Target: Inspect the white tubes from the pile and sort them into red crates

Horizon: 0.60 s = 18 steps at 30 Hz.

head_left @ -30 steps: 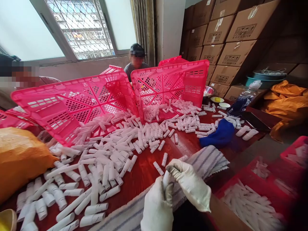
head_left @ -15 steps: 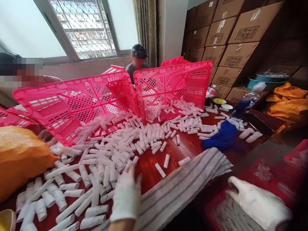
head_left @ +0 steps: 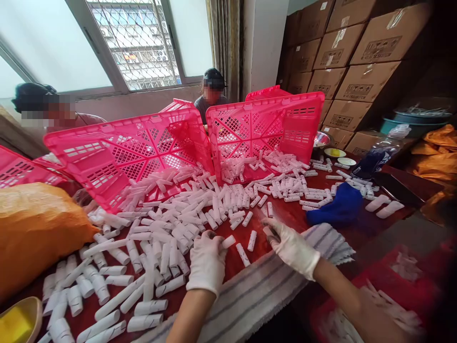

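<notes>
My left hand, in a white glove, pinches a short white tube by one end, at the near edge of a heap of similar tubes. My right hand, also gloved, is closed over the table just above the striped towel. A small pale end, apparently of another white tube, shows between its fingers; the rest of it is hidden. Between the hands two loose tubes with dark marks lie on the red tabletop, one of them a marked tube near the towel.
Pink baskets lie tipped toward me behind the heap. An orange sack and a bowl with a yellow block stand left. A blue cloth and a bottle are right. Tubes fill a red container below. Two people sit opposite.
My right hand has moved left from above the red container to the table and closed at a tube. My left hand has taken hold of a tube. The view has turned slightly left.
</notes>
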Each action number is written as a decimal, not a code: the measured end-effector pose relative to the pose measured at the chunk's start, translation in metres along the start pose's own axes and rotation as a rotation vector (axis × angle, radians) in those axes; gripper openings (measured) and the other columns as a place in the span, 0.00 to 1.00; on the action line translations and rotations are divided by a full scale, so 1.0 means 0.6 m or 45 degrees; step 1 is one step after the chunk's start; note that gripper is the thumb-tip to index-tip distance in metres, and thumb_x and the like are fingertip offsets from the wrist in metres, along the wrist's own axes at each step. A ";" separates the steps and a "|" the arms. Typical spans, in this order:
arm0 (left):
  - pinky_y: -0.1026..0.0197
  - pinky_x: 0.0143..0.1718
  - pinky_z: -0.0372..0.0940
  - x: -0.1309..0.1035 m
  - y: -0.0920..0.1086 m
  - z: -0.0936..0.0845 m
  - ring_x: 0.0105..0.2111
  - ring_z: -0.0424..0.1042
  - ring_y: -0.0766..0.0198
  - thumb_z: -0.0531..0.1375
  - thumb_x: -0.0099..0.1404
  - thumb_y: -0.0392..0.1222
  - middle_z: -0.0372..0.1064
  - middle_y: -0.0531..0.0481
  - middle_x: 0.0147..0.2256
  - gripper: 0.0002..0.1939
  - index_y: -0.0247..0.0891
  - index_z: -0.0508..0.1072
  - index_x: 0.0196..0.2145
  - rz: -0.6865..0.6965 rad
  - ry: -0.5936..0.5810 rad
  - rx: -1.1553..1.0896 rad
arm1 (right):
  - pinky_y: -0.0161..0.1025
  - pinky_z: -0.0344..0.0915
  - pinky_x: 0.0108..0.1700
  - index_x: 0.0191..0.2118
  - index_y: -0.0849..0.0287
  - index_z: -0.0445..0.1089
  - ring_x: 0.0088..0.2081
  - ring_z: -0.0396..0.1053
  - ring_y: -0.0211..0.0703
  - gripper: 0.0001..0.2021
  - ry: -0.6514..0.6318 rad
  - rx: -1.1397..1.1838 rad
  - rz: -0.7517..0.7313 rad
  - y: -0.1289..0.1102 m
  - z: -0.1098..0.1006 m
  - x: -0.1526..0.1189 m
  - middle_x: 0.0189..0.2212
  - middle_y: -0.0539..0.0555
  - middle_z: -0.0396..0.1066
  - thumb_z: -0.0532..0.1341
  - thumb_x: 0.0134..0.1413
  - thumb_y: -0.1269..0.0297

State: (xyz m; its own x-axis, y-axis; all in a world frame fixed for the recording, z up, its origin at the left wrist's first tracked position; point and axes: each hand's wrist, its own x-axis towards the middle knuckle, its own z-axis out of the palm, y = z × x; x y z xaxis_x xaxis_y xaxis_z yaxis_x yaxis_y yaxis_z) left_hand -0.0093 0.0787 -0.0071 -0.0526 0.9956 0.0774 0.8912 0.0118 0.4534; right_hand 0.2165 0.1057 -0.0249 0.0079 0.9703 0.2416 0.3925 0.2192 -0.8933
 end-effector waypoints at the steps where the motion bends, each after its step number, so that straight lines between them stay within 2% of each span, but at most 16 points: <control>1: 0.56 0.43 0.63 -0.002 0.003 -0.003 0.43 0.68 0.55 0.58 0.60 0.38 0.69 0.42 0.44 0.08 0.39 0.74 0.37 0.006 0.000 -0.063 | 0.40 0.69 0.38 0.38 0.55 0.69 0.32 0.71 0.42 0.11 0.005 0.100 0.023 -0.004 0.005 -0.004 0.32 0.52 0.73 0.61 0.49 0.57; 3: 0.61 0.41 0.65 -0.008 0.009 -0.007 0.39 0.70 0.61 0.55 0.63 0.42 0.71 0.45 0.41 0.09 0.38 0.71 0.39 0.008 -0.040 -0.309 | 0.38 0.69 0.35 0.36 0.54 0.65 0.30 0.70 0.40 0.12 0.018 0.414 0.125 -0.017 0.018 -0.012 0.29 0.49 0.70 0.62 0.48 0.54; 5: 0.64 0.38 0.66 -0.018 0.017 -0.009 0.35 0.71 0.65 0.56 0.62 0.44 0.72 0.49 0.37 0.12 0.38 0.67 0.43 -0.062 -0.092 -0.735 | 0.36 0.68 0.31 0.33 0.54 0.62 0.27 0.69 0.39 0.18 -0.010 0.740 0.268 -0.032 0.036 -0.020 0.26 0.47 0.67 0.68 0.40 0.52; 7: 0.64 0.33 0.66 -0.029 0.027 -0.010 0.29 0.70 0.67 0.61 0.57 0.43 0.71 0.54 0.31 0.23 0.39 0.61 0.50 -0.200 -0.153 -1.209 | 0.35 0.66 0.27 0.32 0.55 0.62 0.24 0.67 0.37 0.23 -0.069 0.942 0.405 -0.049 0.055 -0.027 0.24 0.46 0.66 0.72 0.32 0.51; 10: 0.64 0.28 0.65 -0.043 0.041 -0.012 0.21 0.67 0.69 0.64 0.54 0.43 0.67 0.60 0.25 0.37 0.44 0.51 0.57 -0.385 -0.241 -1.640 | 0.35 0.64 0.24 0.31 0.56 0.62 0.22 0.65 0.35 0.24 -0.087 1.060 0.521 -0.066 0.077 -0.034 0.24 0.45 0.66 0.73 0.31 0.52; 12: 0.64 0.30 0.66 -0.051 0.046 -0.010 0.24 0.70 0.68 0.65 0.54 0.46 0.69 0.58 0.28 0.36 0.46 0.51 0.56 -0.463 -0.225 -1.848 | 0.35 0.64 0.25 0.31 0.56 0.62 0.22 0.64 0.35 0.23 -0.016 1.045 0.508 -0.069 0.086 -0.035 0.24 0.45 0.66 0.73 0.32 0.53; 15: 0.64 0.34 0.66 -0.064 0.050 0.003 0.29 0.72 0.67 0.65 0.54 0.50 0.70 0.54 0.32 0.30 0.46 0.55 0.51 -0.539 -0.169 -2.079 | 0.34 0.64 0.27 0.29 0.56 0.61 0.23 0.64 0.35 0.23 0.150 1.014 0.440 -0.064 0.092 -0.032 0.24 0.45 0.66 0.72 0.32 0.52; 18: 0.67 0.29 0.62 -0.080 0.049 0.022 0.25 0.68 0.70 0.63 0.56 0.54 0.67 0.56 0.28 0.25 0.42 0.60 0.46 -0.554 -0.189 -2.019 | 0.34 0.63 0.26 0.29 0.55 0.61 0.23 0.63 0.35 0.18 0.229 0.978 0.385 -0.059 0.092 -0.028 0.23 0.45 0.65 0.69 0.41 0.52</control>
State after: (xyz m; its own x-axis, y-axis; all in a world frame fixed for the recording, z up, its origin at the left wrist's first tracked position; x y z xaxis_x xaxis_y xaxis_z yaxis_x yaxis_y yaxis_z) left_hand 0.0255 0.0327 -0.0089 -0.0355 0.9440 -0.3280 -0.5022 0.2669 0.8225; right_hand 0.1520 0.0872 -0.0184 0.1838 0.9817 -0.0505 -0.3840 0.0244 -0.9230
